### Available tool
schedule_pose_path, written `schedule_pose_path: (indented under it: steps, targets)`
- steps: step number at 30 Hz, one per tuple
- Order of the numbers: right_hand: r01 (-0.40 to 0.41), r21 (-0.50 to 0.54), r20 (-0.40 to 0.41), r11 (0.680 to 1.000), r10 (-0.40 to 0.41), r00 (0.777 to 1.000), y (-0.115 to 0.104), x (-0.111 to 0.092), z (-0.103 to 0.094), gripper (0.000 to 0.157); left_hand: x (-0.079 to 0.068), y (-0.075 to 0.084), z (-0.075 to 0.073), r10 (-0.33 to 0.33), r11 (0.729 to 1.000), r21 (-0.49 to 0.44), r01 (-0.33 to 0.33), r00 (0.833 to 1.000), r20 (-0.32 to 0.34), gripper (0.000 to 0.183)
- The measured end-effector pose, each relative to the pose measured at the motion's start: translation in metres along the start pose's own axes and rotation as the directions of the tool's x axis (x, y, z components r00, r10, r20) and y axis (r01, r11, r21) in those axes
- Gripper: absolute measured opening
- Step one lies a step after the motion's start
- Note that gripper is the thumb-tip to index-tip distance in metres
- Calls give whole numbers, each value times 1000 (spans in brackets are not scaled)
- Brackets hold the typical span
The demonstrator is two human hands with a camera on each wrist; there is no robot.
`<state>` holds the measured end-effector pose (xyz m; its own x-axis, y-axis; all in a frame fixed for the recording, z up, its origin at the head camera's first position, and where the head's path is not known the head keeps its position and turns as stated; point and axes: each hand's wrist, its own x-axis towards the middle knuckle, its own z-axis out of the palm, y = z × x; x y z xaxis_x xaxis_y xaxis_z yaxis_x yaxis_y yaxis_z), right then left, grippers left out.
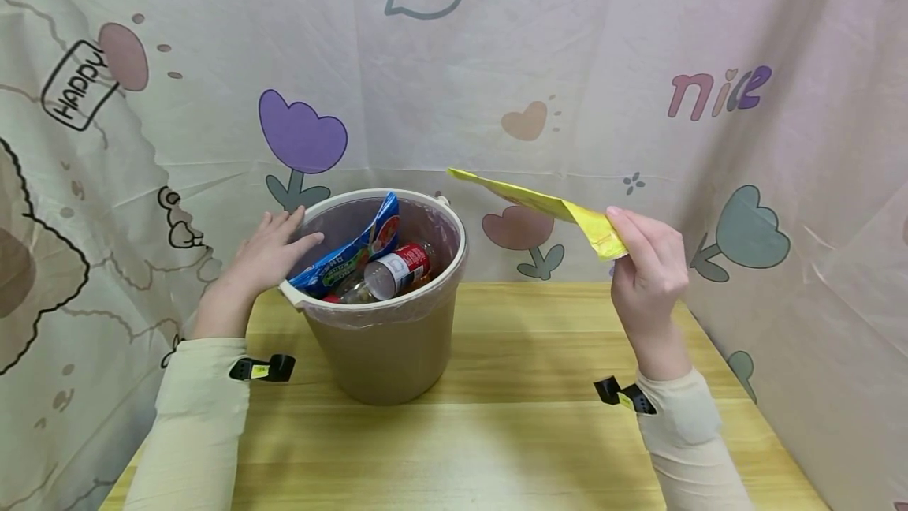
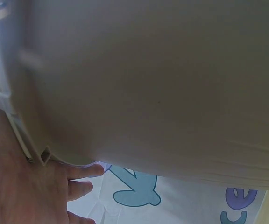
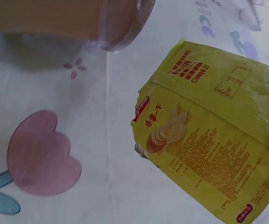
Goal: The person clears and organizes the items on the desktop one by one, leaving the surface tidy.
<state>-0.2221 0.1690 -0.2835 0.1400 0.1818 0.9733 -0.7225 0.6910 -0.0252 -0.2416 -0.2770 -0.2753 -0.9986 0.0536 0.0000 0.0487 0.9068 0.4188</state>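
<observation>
A tan trash bin with a white rim and a thin plastic liner stands on the table. My left hand rests at its left rim, thumb over the edge and fingers extended; in the left wrist view the palm lies against the rim. To the right of the bin, my right hand pinches a flat yellow chip bag by one end, held in the air. The bag's far end points toward the bin. Inside lie a blue snack wrapper and a clear plastic bottle with a red label.
The wooden table extends in front of the bin and to its right. A pale printed cloth hangs behind and along both sides. Wrist straps with small black devices sit on both sleeves.
</observation>
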Motion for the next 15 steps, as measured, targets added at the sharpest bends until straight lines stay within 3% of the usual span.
schedule_pose_path:
  steps: [15]
  targets:
    - [-19, 116, 8, 993, 18, 1000, -19, 6, 29, 29, 1, 0, 1, 1, 1000, 0, -1, 1000, -2, 83]
